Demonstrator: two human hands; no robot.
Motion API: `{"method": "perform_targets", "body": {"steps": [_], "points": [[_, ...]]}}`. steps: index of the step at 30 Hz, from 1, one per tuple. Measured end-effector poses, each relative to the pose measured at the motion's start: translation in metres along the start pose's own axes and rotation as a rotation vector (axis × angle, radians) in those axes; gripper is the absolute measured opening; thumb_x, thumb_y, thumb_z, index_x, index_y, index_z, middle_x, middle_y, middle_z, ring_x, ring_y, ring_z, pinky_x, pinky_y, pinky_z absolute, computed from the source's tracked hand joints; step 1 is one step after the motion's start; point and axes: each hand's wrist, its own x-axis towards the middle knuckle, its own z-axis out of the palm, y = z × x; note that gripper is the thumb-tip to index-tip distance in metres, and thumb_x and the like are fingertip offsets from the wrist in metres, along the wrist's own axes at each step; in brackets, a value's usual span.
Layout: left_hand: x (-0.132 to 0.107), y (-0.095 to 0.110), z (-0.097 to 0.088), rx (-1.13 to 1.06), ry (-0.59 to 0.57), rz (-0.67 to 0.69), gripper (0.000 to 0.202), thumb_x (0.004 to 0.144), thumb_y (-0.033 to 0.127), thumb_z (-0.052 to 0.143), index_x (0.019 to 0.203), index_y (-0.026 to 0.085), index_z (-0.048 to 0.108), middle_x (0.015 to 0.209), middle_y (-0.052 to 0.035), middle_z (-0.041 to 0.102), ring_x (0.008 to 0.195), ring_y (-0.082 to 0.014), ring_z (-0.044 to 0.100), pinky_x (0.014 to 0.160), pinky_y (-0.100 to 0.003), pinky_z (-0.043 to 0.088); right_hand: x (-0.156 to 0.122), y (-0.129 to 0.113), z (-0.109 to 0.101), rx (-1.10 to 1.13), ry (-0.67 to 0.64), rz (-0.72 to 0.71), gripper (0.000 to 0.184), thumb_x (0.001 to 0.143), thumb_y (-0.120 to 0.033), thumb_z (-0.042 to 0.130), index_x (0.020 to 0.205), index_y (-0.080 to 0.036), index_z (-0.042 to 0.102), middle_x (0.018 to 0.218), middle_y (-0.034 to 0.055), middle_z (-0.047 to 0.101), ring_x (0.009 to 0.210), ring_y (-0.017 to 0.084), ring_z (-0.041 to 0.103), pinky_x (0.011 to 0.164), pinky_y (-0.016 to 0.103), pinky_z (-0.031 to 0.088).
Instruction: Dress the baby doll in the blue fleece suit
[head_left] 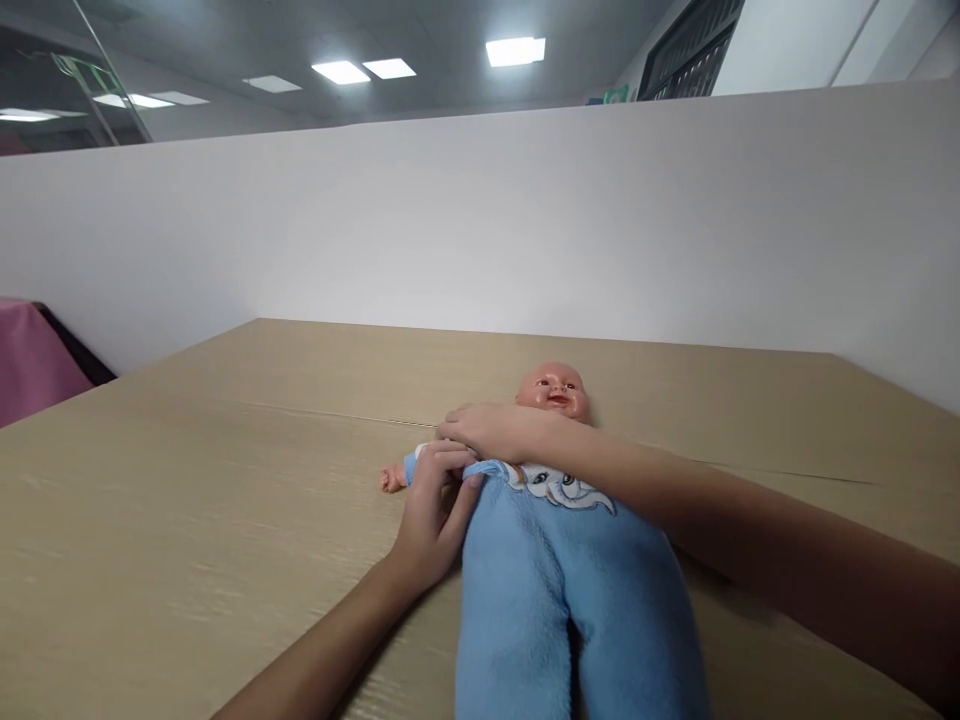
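A baby doll (556, 390) lies on its back, head away from me, dressed in a fuzzy light-blue outfit (517, 590) with a cartoon face patch (562, 488) on the chest. Beside its chest, my left hand (435, 500) is closed, thumb and fingers pinching the outfit's edge. My right hand (491, 430) crosses over the upper chest from the right. Its fingers curl down at the doll's shoulder on the left, onto the clothing there; the thumb is hidden. The doll's small hand (392, 478) sticks out of a blue-and-white sleeve. My right forearm covers the doll's other arm.
Beneath the doll is a tan tabletop (225, 520) with a thin seam running across it. A white partition (450, 230) stands behind the table. At the far left is a pink item (37, 360) with a black edge.
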Motion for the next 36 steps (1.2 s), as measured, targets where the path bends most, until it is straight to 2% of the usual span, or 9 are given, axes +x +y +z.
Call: {"method": "perform_targets", "body": {"steps": [4, 8, 12, 17, 22, 24, 28, 32, 36], "points": [[0.000, 0.003, 0.000, -0.030, -0.012, -0.039, 0.006, 0.105, 0.021, 0.058, 0.110, 0.023, 0.062, 0.104, -0.0067, 0.067, 0.100, -0.0220, 0.061, 0.092, -0.036, 0.047, 0.007, -0.007, 0.004, -0.170, -0.033, -0.025, 0.012, 0.090, -0.004, 0.067, 0.095, -0.016, 0.068, 0.094, 0.0080, 0.072, 0.084, 0.023, 0.062, 0.071, 0.032, 0.040], [-0.003, 0.006, 0.000, -0.035, -0.070, 0.013, 0.007, 0.104, 0.019, 0.059, 0.110, 0.023, 0.060, 0.104, -0.0076, 0.065, 0.100, -0.0231, 0.060, 0.092, -0.037, 0.047, -0.012, -0.011, -0.016, -0.230, 0.105, 0.008, 0.017, 0.093, -0.020, 0.065, 0.109, -0.018, 0.059, 0.104, 0.0100, 0.070, 0.085, 0.025, 0.061, 0.070, 0.034, 0.037], [-0.007, 0.004, -0.001, -0.004, -0.106, 0.068, 0.019, 0.100, 0.013, 0.061, 0.116, 0.023, 0.060, 0.106, -0.0075, 0.064, 0.100, -0.0226, 0.060, 0.092, -0.037, 0.048, -0.039, -0.009, -0.033, -0.078, 0.265, 0.136, 0.025, 0.086, -0.017, 0.064, 0.109, -0.022, 0.056, 0.099, 0.0034, 0.069, 0.082, 0.021, 0.062, 0.070, 0.032, 0.039], [-0.013, -0.002, -0.003, 0.142, -0.020, 0.212, 0.037, 0.096, 0.009, 0.066, 0.129, 0.025, 0.062, 0.120, -0.0095, 0.060, 0.114, -0.0249, 0.059, 0.102, -0.040, 0.047, -0.062, -0.001, -0.033, 0.205, 0.306, 0.176, 0.042, 0.076, -0.003, 0.058, 0.114, -0.022, 0.059, 0.103, 0.0014, 0.070, 0.095, 0.020, 0.065, 0.081, 0.029, 0.046], [-0.017, -0.005, -0.003, 0.017, 0.045, 0.351, 0.041, 0.096, 0.006, 0.059, 0.132, 0.028, 0.059, 0.135, -0.0121, 0.047, 0.130, -0.0297, 0.053, 0.116, -0.055, 0.045, -0.068, -0.008, -0.026, 0.265, 0.302, 0.137, 0.042, 0.077, 0.001, 0.056, 0.112, -0.021, 0.066, 0.108, 0.0039, 0.074, 0.101, 0.021, 0.068, 0.086, 0.030, 0.049], [-0.017, -0.005, -0.001, -0.074, 0.047, 0.315, 0.034, 0.100, 0.009, 0.054, 0.129, 0.028, 0.057, 0.135, -0.0118, 0.050, 0.130, -0.0292, 0.054, 0.115, -0.057, 0.044, -0.068, -0.013, -0.024, 0.234, 0.309, 0.141, 0.041, 0.077, 0.001, 0.057, 0.111, -0.019, 0.067, 0.109, 0.0053, 0.075, 0.100, 0.021, 0.069, 0.086, 0.030, 0.050], [-0.015, 0.000, 0.004, -0.183, 0.099, 0.193, 0.019, 0.107, 0.020, 0.049, 0.123, 0.028, 0.056, 0.123, -0.0091, 0.057, 0.119, -0.0255, 0.058, 0.105, -0.047, 0.047, -0.068, -0.019, -0.019, 0.159, 0.294, 0.163, 0.041, 0.077, 0.002, 0.057, 0.110, -0.019, 0.068, 0.108, 0.0057, 0.077, 0.097, 0.021, 0.070, 0.087, 0.031, 0.050], [-0.013, 0.009, 0.009, -0.303, 0.195, -0.108, 0.009, 0.110, 0.030, 0.051, 0.118, 0.027, 0.055, 0.109, -0.0042, 0.061, 0.094, -0.0183, 0.060, 0.088, -0.034, 0.049, -0.066, -0.018, -0.015, 0.144, 0.244, 0.166, 0.042, 0.078, 0.002, 0.057, 0.112, -0.020, 0.069, 0.109, 0.0059, 0.078, 0.100, 0.022, 0.071, 0.088, 0.033, 0.051], [-0.006, 0.017, 0.012, -0.380, 0.167, -0.385, 0.018, 0.108, 0.042, 0.058, 0.107, 0.024, 0.056, 0.095, -0.0003, 0.060, 0.085, -0.0161, 0.059, 0.080, -0.029, 0.048, -0.067, -0.023, -0.016, 0.193, 0.233, 0.162, 0.031, 0.088, -0.006, 0.059, 0.115, -0.019, 0.068, 0.113, 0.0076, 0.076, 0.101, 0.022, 0.070, 0.090, 0.035, 0.053]]}}
